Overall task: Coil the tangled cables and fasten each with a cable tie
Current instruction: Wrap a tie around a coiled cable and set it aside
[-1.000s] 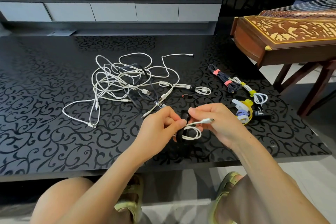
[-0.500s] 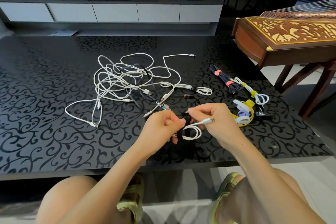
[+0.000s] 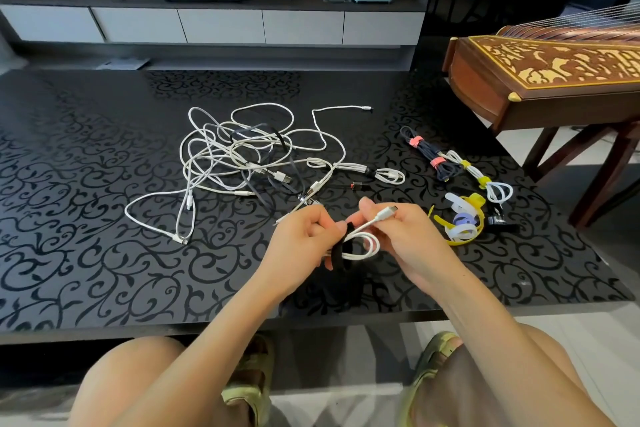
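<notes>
Pinching white cable (image 3: pixel 372 221) are left hand (image 3: pixel 304 239), right hand (image 3: pixel 410 241).

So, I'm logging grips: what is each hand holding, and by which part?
The left hand grips the white cable coil at its left side, where the black tie wraps it. The right hand pinches the same cable just behind its plug.

Left hand (image 3: pixel 304 236) and right hand (image 3: pixel 405 236) pinch a white coil (image 3: pixel 365 248) and black tie (image 3: pixel 337 253); tangled cables (image 3: pixel 235 163) lie at eleven o'clock.
</notes>
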### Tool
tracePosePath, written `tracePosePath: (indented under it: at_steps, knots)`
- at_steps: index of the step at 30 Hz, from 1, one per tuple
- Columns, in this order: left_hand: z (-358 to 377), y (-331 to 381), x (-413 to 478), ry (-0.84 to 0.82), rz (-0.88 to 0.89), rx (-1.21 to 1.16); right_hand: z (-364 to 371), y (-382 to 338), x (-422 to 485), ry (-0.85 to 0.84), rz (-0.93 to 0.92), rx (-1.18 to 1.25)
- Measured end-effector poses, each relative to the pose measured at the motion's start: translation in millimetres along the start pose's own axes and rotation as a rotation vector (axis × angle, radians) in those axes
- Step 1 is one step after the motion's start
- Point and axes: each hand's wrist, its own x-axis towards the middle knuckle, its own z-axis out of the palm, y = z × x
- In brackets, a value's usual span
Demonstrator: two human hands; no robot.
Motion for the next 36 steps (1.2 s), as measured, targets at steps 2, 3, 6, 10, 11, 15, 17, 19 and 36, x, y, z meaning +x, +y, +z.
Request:
tracePosePath:
  at_steps: [2,3,6,10,11,15,17,19,36]
  knots:
    - [1,0,-2,-0.031,0.026,0.007,2,0,1,-0.045,0.145,0.135]
    - [1,0,-3,-0.045,0.031,0.013,2,0,2,-0.071,0.194,0.2]
    - [1,1,-5,-0.07,0.061,0.052,1,0,4,-0.091,0.238,0.291]
    - [2,-1,-16,-0.152,0.236,0.335,-6,-10,14,0.054,0.166,0.311]
    - [2,-1,-20,-0.195,0.296,0.419,-11,-14,19,0.104,0.141,0.321]
    - [7,2,-26,-0.265,0.318,0.413,-28,-28,29,0.21,-0.013,0.027]
    - [11,5,-24,-0.223,0.257,0.328,-31,-33,32,0.253,-0.107,-0.167]
    - [13,7,-19,-0.167,0.211,0.232,-30,-38,37,0.303,-0.185,-0.283]
    - [9,19,-21,-0.132,0.436,0.21,-13,-64,56,0.134,-0.016,-0.357]
